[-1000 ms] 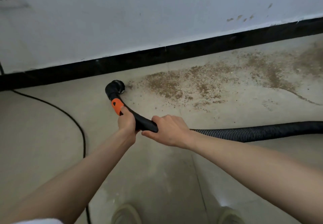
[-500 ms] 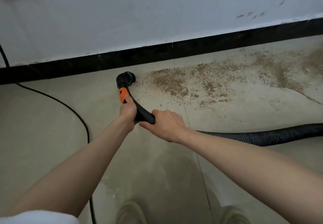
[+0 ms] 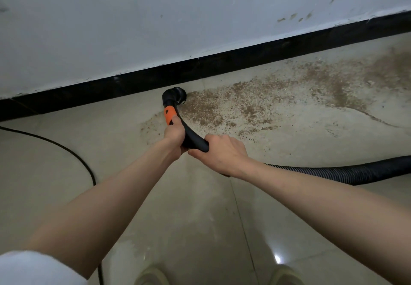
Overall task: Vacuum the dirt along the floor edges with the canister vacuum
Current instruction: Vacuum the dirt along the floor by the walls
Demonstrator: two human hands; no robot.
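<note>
Gripping the stiff curved wand [image 3: 191, 137], both hands hold it firmly: left hand [image 3: 175, 135] ahead, right hand [image 3: 222, 153] behind. The ribbed hose [image 3: 333, 173] trailing behind the fingers looks flexible and light.

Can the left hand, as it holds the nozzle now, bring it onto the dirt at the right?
Probably yes: the left hand grips the nozzle at the dirt edge, with bare floor between.

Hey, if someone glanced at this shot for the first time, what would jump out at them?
Probably the brown dirt spread over the pale floor along the black baseboard. Next, both hands, the left hand and the right hand, gripping the black vacuum hose, its nozzle at the dirt's left edge.
</note>
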